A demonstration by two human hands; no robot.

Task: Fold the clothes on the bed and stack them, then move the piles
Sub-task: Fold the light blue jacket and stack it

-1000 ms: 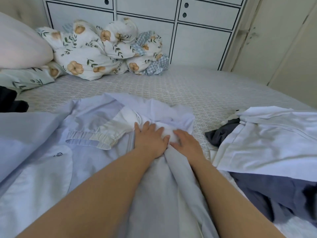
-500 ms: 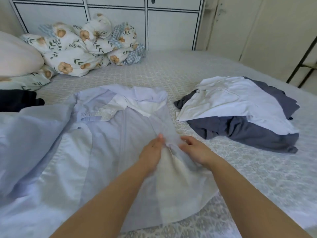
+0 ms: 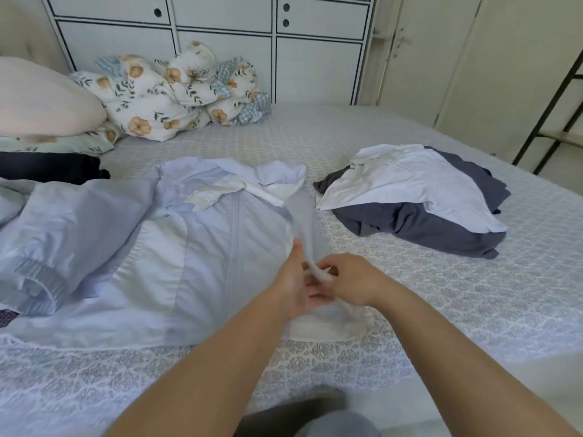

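A pale blue jacket (image 3: 195, 247) with white panels lies spread across the bed (image 3: 473, 310), its collar toward the far side and a sleeve lying out to the left. My left hand (image 3: 291, 285) and my right hand (image 3: 350, 283) meet at the jacket's right front edge near the hem. Both pinch a raised strip of that fabric, which is motion-blurred. To the right sits a loose pile: a white shirt (image 3: 410, 190) on top of a dark grey garment (image 3: 419, 228).
A floral duvet (image 3: 176, 89) is bunched at the headboard end beside a pink pillow (image 3: 41, 99). A black garment (image 3: 47, 170) lies at the left. White cabinets (image 3: 220, 42) stand behind the bed, and a dark metal rack (image 3: 555, 102) at the right.
Both hands slid from the collar down the jacket's front edge toward the hem and now lift that edge. The camera pulled back, bringing the pile on the right fully into view.
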